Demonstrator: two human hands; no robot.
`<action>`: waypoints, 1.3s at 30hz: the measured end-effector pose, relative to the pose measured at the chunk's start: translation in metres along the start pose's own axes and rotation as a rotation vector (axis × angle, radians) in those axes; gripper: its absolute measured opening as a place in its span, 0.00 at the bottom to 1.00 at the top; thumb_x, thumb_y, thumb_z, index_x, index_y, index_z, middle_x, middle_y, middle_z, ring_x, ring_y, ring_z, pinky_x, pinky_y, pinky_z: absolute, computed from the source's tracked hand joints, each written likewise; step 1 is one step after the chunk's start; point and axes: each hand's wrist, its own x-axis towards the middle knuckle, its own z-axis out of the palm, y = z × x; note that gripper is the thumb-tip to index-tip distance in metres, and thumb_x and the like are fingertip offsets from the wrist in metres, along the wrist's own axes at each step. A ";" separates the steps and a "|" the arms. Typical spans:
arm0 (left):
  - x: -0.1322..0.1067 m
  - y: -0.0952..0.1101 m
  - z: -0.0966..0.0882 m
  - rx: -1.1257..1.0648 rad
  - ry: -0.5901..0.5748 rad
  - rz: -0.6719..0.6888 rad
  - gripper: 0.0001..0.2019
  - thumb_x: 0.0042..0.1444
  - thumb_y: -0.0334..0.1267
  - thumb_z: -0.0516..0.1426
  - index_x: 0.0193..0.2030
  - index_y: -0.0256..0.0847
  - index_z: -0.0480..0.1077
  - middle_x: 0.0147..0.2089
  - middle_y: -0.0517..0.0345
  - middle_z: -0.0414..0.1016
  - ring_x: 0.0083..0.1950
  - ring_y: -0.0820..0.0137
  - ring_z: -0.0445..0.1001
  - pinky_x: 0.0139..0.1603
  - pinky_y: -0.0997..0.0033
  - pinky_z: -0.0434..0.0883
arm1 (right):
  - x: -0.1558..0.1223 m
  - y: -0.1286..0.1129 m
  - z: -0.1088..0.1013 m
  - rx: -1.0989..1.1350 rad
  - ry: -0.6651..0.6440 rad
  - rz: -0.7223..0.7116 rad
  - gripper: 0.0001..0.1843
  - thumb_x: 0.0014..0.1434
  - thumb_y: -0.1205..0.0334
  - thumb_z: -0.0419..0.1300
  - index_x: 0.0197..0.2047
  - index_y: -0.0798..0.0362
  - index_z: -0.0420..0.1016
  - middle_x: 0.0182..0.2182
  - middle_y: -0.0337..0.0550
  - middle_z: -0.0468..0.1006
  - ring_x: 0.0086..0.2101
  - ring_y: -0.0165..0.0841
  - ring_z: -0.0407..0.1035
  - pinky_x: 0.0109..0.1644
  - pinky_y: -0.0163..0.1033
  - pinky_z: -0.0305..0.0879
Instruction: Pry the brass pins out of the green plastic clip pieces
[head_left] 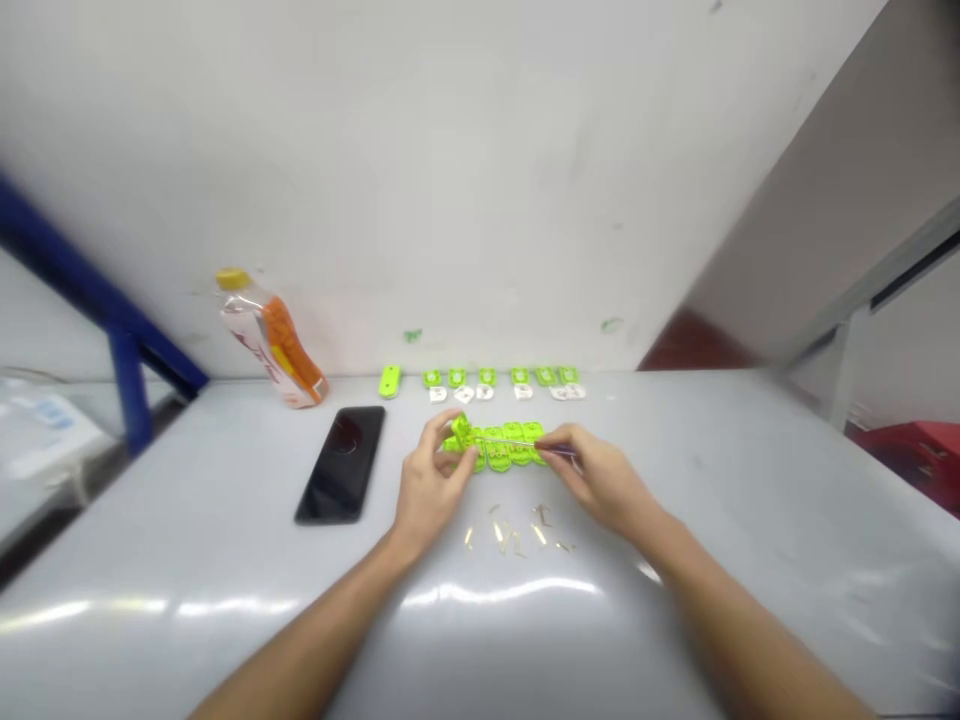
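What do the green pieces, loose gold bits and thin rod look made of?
The green pieces look like moulded plastic, evenly coloured and slightly glossy. The gold bits seem brass, with a yellow metallic glint. The rod seems bright steel, though too thin to be sure.

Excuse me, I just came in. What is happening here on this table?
A person is working at a grey table with bare hands. The left hand holds up a small lime-green plastic piece. The right hand pinches a thin metal tool beside it, above a row of green pieces. Small gold-coloured metal bits lie nearby. Farther off are white pieces, a black phone and a bottle.
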 end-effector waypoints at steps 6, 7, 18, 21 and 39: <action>-0.003 0.003 0.000 0.037 -0.014 0.036 0.21 0.55 0.39 0.57 0.56 0.45 0.60 0.50 0.51 0.73 0.43 0.67 0.77 0.40 0.71 0.74 | 0.002 0.003 -0.004 -0.185 0.009 0.146 0.17 0.62 0.49 0.48 0.33 0.50 0.72 0.24 0.41 0.77 0.25 0.35 0.72 0.30 0.38 0.65; -0.003 0.003 0.000 0.049 -0.001 0.045 0.21 0.55 0.39 0.57 0.56 0.46 0.60 0.50 0.51 0.72 0.42 0.68 0.78 0.39 0.72 0.74 | 0.002 0.003 -0.004 -0.143 -0.016 0.132 0.15 0.62 0.50 0.50 0.39 0.50 0.71 0.27 0.41 0.78 0.27 0.35 0.73 0.30 0.38 0.65; -0.005 0.001 -0.001 0.200 0.015 0.169 0.20 0.56 0.38 0.56 0.55 0.44 0.60 0.47 0.53 0.74 0.30 0.74 0.76 0.32 0.73 0.73 | 0.003 -0.001 -0.004 -0.213 0.048 0.102 0.24 0.63 0.48 0.46 0.22 0.51 0.69 0.16 0.37 0.71 0.19 0.30 0.66 0.24 0.35 0.58; -0.004 0.001 -0.002 0.238 0.001 0.183 0.19 0.56 0.38 0.56 0.54 0.44 0.61 0.42 0.55 0.76 0.29 0.74 0.76 0.33 0.72 0.73 | 0.002 -0.003 -0.004 -0.082 -0.005 0.103 0.16 0.62 0.50 0.50 0.38 0.50 0.73 0.25 0.38 0.78 0.25 0.32 0.72 0.30 0.35 0.64; 0.013 0.000 -0.021 0.414 0.051 0.148 0.25 0.56 0.38 0.53 0.61 0.45 0.56 0.42 0.57 0.76 0.27 0.74 0.73 0.32 0.74 0.70 | 0.005 -0.011 -0.004 0.184 0.002 0.234 0.19 0.61 0.48 0.51 0.34 0.52 0.77 0.22 0.38 0.77 0.24 0.32 0.69 0.29 0.36 0.64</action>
